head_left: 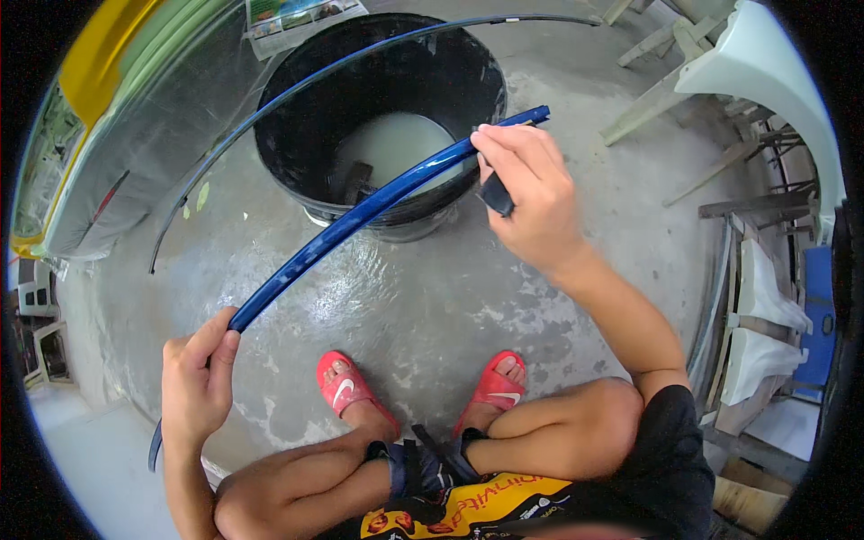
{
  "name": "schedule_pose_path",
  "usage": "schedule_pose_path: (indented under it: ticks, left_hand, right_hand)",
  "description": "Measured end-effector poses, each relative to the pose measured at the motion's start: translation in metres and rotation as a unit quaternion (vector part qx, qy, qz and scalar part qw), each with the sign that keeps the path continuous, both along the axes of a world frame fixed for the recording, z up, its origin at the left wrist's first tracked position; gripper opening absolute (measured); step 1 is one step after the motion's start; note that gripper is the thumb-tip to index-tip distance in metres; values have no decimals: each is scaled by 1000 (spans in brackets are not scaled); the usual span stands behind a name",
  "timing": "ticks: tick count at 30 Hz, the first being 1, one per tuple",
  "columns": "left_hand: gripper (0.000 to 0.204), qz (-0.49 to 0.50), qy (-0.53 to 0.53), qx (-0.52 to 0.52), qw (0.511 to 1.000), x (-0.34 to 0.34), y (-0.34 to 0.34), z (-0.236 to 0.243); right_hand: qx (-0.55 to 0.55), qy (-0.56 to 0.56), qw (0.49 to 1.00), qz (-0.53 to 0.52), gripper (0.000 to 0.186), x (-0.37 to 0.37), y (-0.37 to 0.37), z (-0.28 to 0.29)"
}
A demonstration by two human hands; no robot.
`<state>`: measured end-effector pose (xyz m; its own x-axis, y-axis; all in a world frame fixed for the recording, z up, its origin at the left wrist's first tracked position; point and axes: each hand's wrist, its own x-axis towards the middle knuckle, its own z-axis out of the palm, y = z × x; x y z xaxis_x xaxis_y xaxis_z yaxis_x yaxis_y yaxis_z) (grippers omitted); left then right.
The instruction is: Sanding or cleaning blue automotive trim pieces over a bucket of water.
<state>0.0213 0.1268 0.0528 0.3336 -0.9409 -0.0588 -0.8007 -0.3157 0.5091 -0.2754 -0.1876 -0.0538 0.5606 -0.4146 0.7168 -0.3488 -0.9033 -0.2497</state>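
Observation:
A long, glossy blue trim strip [360,214] runs slantwise in front of me, its far right end raised. My left hand [200,378] is closed around its lower part, thumb on top; the tail of the strip shows below the wrist. Near the upper end, my right hand [531,184] pinches a black folded piece [496,195] against the strip; its material is hard to make out. Beneath the strip stands a black bucket [292,166] holding cloudy water [396,139]. A dark block [358,180] sits in the bucket, partly behind the strip.
A thin second strip [211,160] arches across the bucket, its left end reaching toward the wet concrete floor [360,297]. At left stands a plastic-covered yellow panel [99,63]. Wooden stands [661,99] and a white fender [765,67] are at right. Newspaper [297,22] lies behind the bucket.

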Motion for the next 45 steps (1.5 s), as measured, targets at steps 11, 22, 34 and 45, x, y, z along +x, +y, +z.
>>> schedule_pose_path:
  ticks: [11,22,34,45]
  left_hand:
    - [20,14,15,32,999,2,-4,1]
    - [21,12,43,39,998,5,-4,0]
    - [22,22,41,38,998,4,-1,-1]
    - [26,29,49,53,997,4,-1,2]
  right_hand:
    - [-30,-15,999,-8,58,2,7,-4]
    - [-53,-6,998,-28,54,-19,-22,-25]
    - [47,-72,983,-163,45,-19,-26,-18]
    - [-23,-22,993,-115,46,-19,-30,-20]
